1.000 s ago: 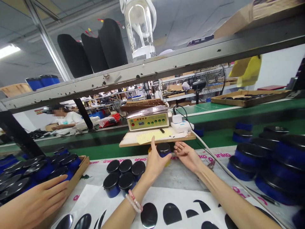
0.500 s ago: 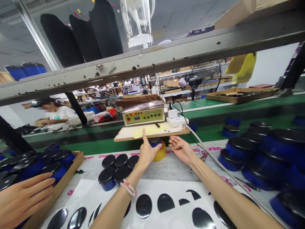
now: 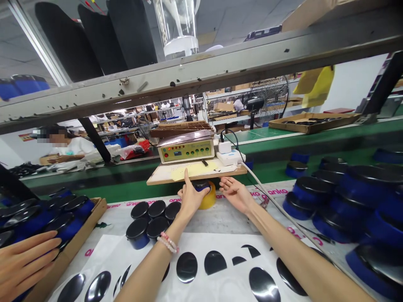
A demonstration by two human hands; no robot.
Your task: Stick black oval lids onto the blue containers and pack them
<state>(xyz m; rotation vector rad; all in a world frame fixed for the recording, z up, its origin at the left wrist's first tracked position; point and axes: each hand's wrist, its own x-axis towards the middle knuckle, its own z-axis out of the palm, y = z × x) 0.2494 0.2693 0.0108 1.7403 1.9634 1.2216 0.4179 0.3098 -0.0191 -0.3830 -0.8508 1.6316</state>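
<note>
My left hand [image 3: 191,196] grips a round blue cap with a black top [image 3: 201,185], its thumb on the near side and its index finger pointing up. The cap sits at a yellow tape roll [image 3: 208,200] beneath the front edge of a wooden board [image 3: 195,178]. My hand covers much of the cap. To the right, my right hand [image 3: 236,193] is palm up with loosely bent fingers, close to the board's edge, and nothing shows in it. Several matching caps [image 3: 137,230] stand left of my left wrist. Below my forearms lies a white sheet with black oval stickers [image 3: 187,267].
Another person's hand [image 3: 27,262] rests over a cardboard box [image 3: 82,231] of caps at left. Stacked caps [image 3: 330,209] stand at right, beside a white cable [image 3: 267,195]. The board bears a control box [image 3: 185,152] and a power strip [image 3: 231,157]. A metal shelf beam [image 3: 195,69] crosses above.
The whole view has shifted slightly left and up. My left hand stays at the cap, and my right hand has moved a little nearer the board's edge. The other person's hand has slid slightly left.
</note>
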